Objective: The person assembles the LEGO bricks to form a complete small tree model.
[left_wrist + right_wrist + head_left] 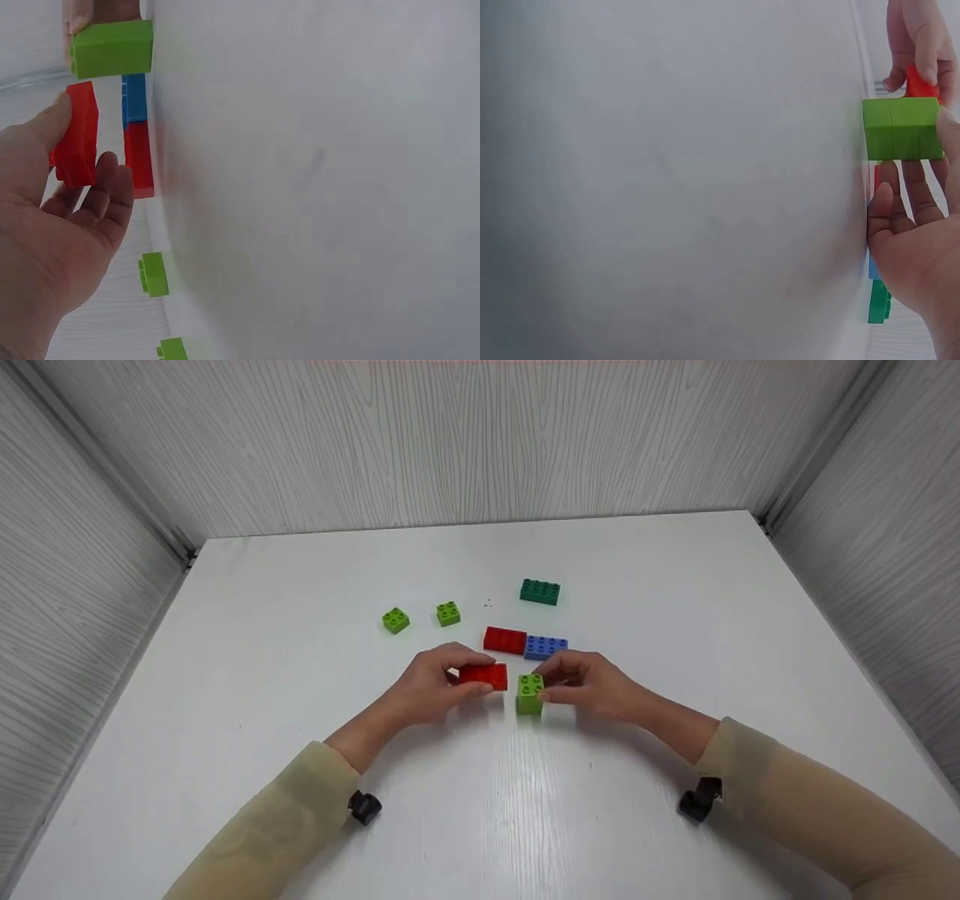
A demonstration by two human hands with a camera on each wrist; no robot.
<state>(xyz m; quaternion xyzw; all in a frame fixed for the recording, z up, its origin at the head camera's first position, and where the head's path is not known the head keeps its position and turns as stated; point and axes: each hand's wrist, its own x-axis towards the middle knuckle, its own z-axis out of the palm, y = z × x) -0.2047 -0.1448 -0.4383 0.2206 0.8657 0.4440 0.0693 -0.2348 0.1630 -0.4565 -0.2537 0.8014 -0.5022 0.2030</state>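
Note:
My left hand pinches a red toy brick between thumb and fingers, raised off the table; in the left wrist view this red brick is tilted. Just to its right stands a stack of light green bricks, upright on the table. Seams in the right wrist view divide the green stack into several layers. My right hand grips that stack from its right side, thumb near the top. A small gap separates the held red brick from the stack.
Behind the hands, another red brick lies end to end with a blue brick. Farther back sits a dark green brick. Two small light green bricks lie to the left on the white table. Grey wood-grain panels enclose it.

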